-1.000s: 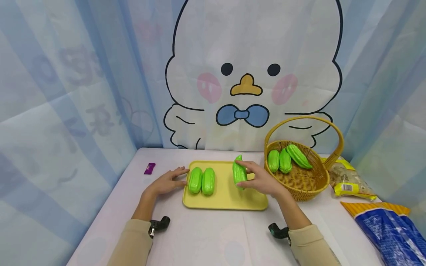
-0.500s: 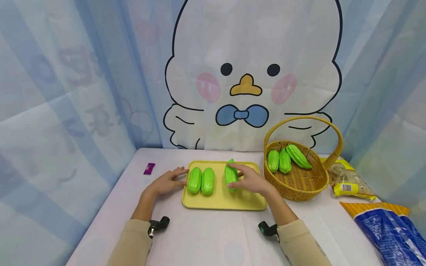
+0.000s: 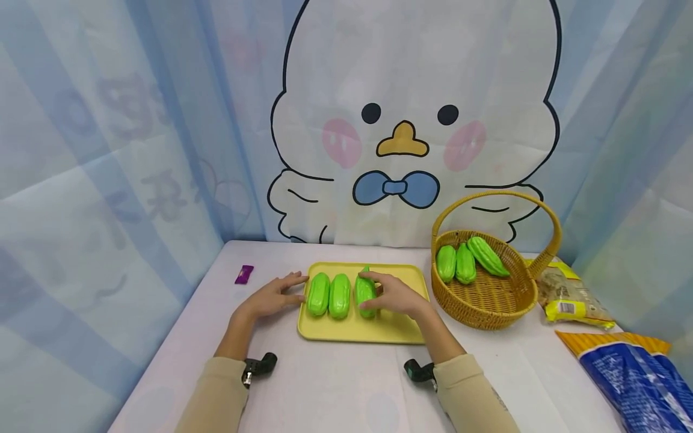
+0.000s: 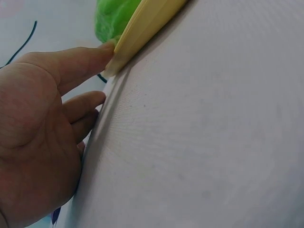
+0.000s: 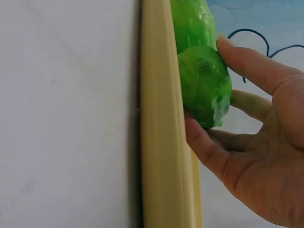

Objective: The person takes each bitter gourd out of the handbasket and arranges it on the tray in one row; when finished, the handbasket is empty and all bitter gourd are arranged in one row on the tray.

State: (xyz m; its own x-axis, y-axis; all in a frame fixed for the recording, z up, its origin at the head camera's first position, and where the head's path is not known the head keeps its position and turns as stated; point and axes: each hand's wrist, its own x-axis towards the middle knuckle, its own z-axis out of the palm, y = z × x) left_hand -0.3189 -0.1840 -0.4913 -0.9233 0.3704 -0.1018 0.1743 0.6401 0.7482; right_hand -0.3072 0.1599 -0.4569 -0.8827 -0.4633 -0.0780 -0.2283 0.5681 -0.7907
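Observation:
Two green bitter melons, a left one [image 3: 318, 294] and a right one [image 3: 339, 296], lie side by side on the yellow tray [image 3: 335, 332]. My right hand [image 3: 399, 296] grips a third bitter melon [image 3: 364, 294], thumb on one side and fingers on the other, low over the tray just right of that pair. In the right wrist view the held bitter melon [image 5: 205, 85] shows its stub end above the tray rim [image 5: 164, 142]. My left hand [image 3: 273, 296] rests at the tray's left edge with fingers extended; its thumb touches the rim in the left wrist view.
A wicker basket [image 3: 487, 313] with a tall handle stands right of the tray, holding several bitter melons [image 3: 465, 263]. Beyond it lie a yellow-and-clear food bag [image 3: 574, 294] and a blue-and-orange bag [image 3: 633, 376]. A small purple packet [image 3: 244, 274] lies at the left.
My right hand has moved left over the tray and lower with the bitter melon, closer to the other two. My left hand has stayed at the tray's edge.

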